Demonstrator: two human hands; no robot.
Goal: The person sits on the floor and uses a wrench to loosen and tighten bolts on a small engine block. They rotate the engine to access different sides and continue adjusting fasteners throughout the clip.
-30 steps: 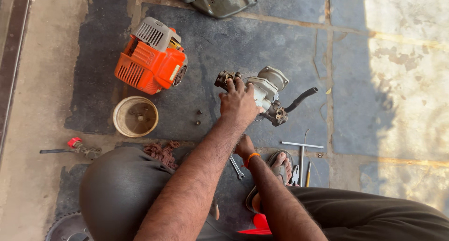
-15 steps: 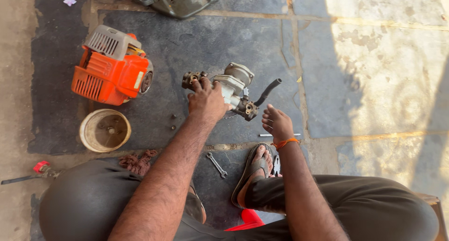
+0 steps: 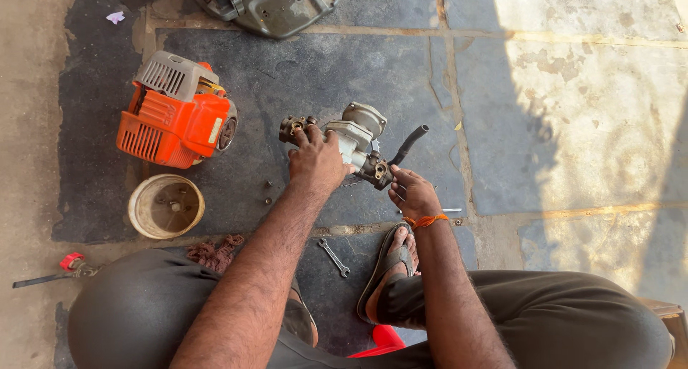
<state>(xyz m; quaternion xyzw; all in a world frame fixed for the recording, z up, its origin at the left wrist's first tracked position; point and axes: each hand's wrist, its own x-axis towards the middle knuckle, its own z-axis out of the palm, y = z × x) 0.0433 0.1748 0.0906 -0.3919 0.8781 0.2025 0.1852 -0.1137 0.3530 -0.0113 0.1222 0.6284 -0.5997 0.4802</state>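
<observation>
Grey metal carburettor (image 3: pixel 351 143) on stone floor, long axis left-right, black hose (image 3: pixel 408 144) angled up-right, left hand (image 3: pixel 317 163) fingers gripping its body, right hand (image 3: pixel 413 193) fingers curled at its lower right end.

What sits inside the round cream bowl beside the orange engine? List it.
Inside the bowl, a few small dark metal bits lie on its dirty bottom; they are too small to tell apart. The near wall hides part of the bottom. Neither hand touches it.

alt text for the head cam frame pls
Seated person's left hand grips a grey metal carburettor assembly on the stone floor, while the right hand touches its lower end. An orange engine unit, a round container and a spanner lie nearby.
</observation>
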